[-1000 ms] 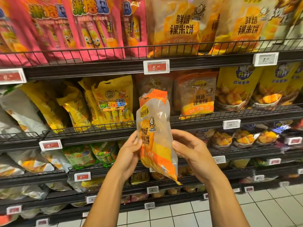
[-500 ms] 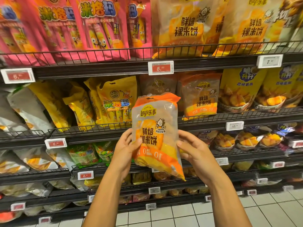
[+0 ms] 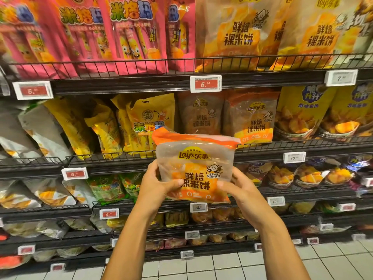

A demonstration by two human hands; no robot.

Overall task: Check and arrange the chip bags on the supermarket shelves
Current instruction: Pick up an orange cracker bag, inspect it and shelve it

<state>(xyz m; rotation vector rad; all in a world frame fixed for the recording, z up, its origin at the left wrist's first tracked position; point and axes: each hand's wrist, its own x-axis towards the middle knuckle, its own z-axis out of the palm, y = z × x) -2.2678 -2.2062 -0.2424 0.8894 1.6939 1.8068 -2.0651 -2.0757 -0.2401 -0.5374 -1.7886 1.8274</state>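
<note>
- One orange-and-clear chip bag (image 3: 194, 168) held upright, front face to the camera, in open air before the second shelf (image 3: 302, 147); top seam level with that shelf's wire front rail, bottom edge level with the shelf below.
- Left hand (image 3: 156, 183) clamped on the bag's left edge, thumb across the front.
- Right hand (image 3: 239, 187) clamped on the bag's right edge, thumb on the front lower corner.
- Two matching bags (image 3: 250, 116) upright on the second shelf directly behind the held one, side by side and touching.
- Two larger bags of the same design (image 3: 238, 33) on the top shelf's right part; at least four pink bags (image 3: 133, 31) along its left part.
- At least three yellow bags (image 3: 149, 118) on the second shelf, left of the matching pair, leaning.
- Three price tags (image 3: 205, 83) clipped on the top shelf's front edge.
- Free air between held bag and shelf fronts; tiled floor (image 3: 262, 263) visible at the bottom edge.
</note>
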